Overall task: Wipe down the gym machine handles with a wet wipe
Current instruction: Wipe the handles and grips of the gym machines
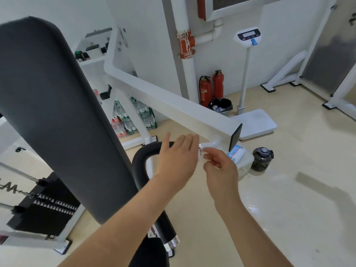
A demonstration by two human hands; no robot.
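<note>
The black padded handle (143, 160) curves from the white machine arm (173, 105) down to a chrome end cap near my legs. My left hand (177, 157) is in front of the handle's upper bend, with its back to me and fingers straight. My right hand (219, 168) is just to its right, fingers curled, pinching a small white wet wipe (201, 151) between the two hands. The wipe's left edge meets my left fingertips; whether they hold it is hidden. A blue and white wipe packet (236, 152) lies on a white object below the arm's end.
A large dark back pad (57, 112) fills the left. A weight stack (46, 207) sits at lower left. On the beige floor are a dark water jug (262, 158), a scale (254, 124), a bin (221, 106) and two red extinguishers (212, 89).
</note>
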